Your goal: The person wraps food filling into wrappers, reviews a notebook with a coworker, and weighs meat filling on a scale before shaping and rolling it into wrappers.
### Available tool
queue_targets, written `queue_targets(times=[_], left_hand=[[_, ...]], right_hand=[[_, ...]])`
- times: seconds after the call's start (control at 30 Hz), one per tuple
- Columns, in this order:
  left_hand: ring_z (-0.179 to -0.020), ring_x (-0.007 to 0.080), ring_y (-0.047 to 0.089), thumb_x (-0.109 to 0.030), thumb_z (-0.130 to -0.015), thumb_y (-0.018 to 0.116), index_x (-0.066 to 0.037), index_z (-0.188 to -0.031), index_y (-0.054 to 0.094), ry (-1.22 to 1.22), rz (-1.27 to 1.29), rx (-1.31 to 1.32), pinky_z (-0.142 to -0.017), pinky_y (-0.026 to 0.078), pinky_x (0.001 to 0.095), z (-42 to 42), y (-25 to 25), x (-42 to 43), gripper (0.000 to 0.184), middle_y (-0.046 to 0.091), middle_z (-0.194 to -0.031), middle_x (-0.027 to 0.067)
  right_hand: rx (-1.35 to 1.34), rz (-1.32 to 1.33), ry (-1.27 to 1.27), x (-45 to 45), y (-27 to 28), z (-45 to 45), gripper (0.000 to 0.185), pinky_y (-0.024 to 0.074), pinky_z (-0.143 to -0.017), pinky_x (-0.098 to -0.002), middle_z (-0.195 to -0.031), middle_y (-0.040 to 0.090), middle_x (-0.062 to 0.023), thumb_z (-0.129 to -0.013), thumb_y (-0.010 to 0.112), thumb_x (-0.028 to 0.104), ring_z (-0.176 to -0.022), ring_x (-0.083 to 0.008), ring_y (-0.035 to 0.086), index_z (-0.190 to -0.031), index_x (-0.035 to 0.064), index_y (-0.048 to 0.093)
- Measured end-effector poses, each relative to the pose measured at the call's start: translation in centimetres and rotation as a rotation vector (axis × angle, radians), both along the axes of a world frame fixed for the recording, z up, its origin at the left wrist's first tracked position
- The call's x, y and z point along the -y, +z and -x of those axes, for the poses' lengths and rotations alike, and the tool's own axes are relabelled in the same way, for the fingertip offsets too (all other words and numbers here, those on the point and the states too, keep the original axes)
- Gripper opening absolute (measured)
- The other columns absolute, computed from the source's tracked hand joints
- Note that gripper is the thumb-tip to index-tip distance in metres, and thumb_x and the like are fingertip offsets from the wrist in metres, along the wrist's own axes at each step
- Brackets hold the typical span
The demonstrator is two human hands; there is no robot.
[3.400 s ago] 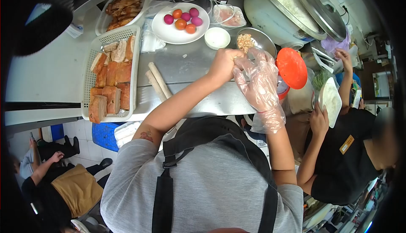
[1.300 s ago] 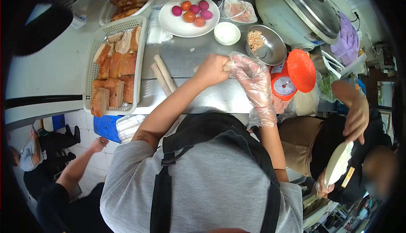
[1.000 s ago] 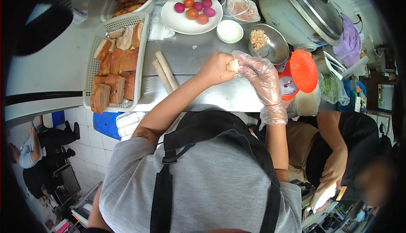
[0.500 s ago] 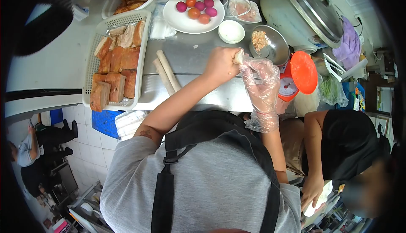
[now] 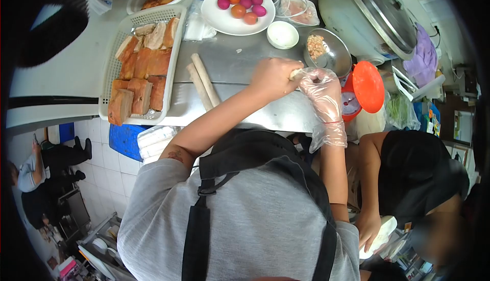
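Note:
My left hand, bare, is closed in a fist over the metal counter. A pale, dough-like lump pokes out at its thumb side, mostly hidden by the fingers. Against that lump, my right hand in a clear plastic glove curls its thumb and fingers in a pinch. Just beyond the right hand is a metal bowl holding chopped pinkish filling. A small white bowl stands left of it. Two pale rods lie side by side near my left forearm.
A white basket of browned meat blocks is at left. Behind are a plate with purple and orange round items and a large lidded pot. A red scale stands right. A co-worker's arm is close on my right.
My right hand's fingers have curled in more around the lump, and its wrist has shifted to the right. My left hand stays closed, a little lower. The view has shifted slightly.

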State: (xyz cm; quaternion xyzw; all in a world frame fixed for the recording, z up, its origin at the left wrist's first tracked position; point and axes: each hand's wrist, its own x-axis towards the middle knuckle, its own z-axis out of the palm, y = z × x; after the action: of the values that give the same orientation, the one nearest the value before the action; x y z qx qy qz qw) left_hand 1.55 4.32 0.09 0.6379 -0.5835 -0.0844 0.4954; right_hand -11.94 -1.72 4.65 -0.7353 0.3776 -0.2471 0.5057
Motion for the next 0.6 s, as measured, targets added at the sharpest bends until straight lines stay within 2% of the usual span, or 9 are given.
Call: queue_targets(times=[0.2,0.3,0.4,0.5,0.53,0.6], left_hand=[[-0.068,0.0363,0.061,-0.026,-0.069,0.070,-0.007,-0.083,0.066,-0.046,0.059,0.012,-0.058,0.048,0.0427,0.8,-0.6,0.1,0.024,0.063,-0.073,0.0153],[-0.067,0.0374,0.061,-0.025,-0.070,0.070,-0.006,-0.080,0.066,-0.025,0.030,-0.005,-0.057,0.047,0.0423,1.1,-0.4,0.2,0.022,0.062,-0.071,0.0165],[-0.067,0.0392,0.060,-0.022,-0.071,0.068,-0.004,-0.077,0.065,-0.041,0.058,-0.085,-0.056,0.047,0.0409,1.1,0.0,0.6,0.019,0.062,-0.071,0.0190],[-0.070,0.0384,0.061,-0.020,-0.068,0.066,-0.005,-0.076,0.067,-0.061,0.008,-0.198,-0.062,0.049,0.0452,1.5,0.7,0.6,0.018,0.064,-0.075,0.0176],[-0.069,0.0387,0.061,-0.021,-0.068,0.066,-0.005,-0.076,0.067,-0.058,-0.008,-0.151,-0.062,0.049,0.0453,1.6,0.3,0.7,0.018,0.063,-0.074,0.0180],[-0.068,0.0393,0.061,-0.022,-0.068,0.066,-0.004,-0.075,0.068,-0.056,-0.040,-0.058,-0.062,0.050,0.0455,1.6,-0.2,1.0,0.019,0.063,-0.071,0.0188]], right_hand=[[0.075,-0.038,0.108,0.9,-1.0,0.7,0.017,0.0402,-0.061,-0.0235,-0.068,0.046,0.0023,-0.070,0.070,0.005,-0.066,-0.0066,0.041,-0.073,0.0036,0.053],[0.177,0.040,0.048,0.3,-1.2,0.4,0.017,0.0409,-0.064,-0.0238,-0.071,0.047,0.0023,-0.069,0.071,0.004,-0.068,-0.0074,0.041,-0.077,0.0045,0.056],[0.192,0.367,-0.085,-1.2,-0.4,0.1,0.018,0.0441,-0.068,-0.0282,-0.079,0.057,-0.0018,-0.068,0.074,0.006,-0.073,-0.0125,0.053,-0.082,0.0070,0.062],[0.052,0.822,0.007,-0.8,1.4,0.9,0.024,0.0458,-0.073,-0.0336,-0.091,0.065,-0.0056,-0.068,0.076,0.008,-0.084,-0.0202,0.061,-0.090,0.0113,0.069],[0.044,0.875,0.047,-0.5,2.0,1.1,0.030,0.0456,-0.077,-0.0361,-0.096,0.067,-0.0053,-0.066,0.078,0.010,-0.092,-0.0230,0.062,-0.095,0.0144,0.071],[0.003,0.923,0.105,0.0,2.1,2.0,0.031,0.0456,-0.076,-0.0361,-0.092,0.068,-0.0037,-0.066,0.078,0.009,-0.089,-0.0222,0.062,-0.096,0.0146,0.071]])
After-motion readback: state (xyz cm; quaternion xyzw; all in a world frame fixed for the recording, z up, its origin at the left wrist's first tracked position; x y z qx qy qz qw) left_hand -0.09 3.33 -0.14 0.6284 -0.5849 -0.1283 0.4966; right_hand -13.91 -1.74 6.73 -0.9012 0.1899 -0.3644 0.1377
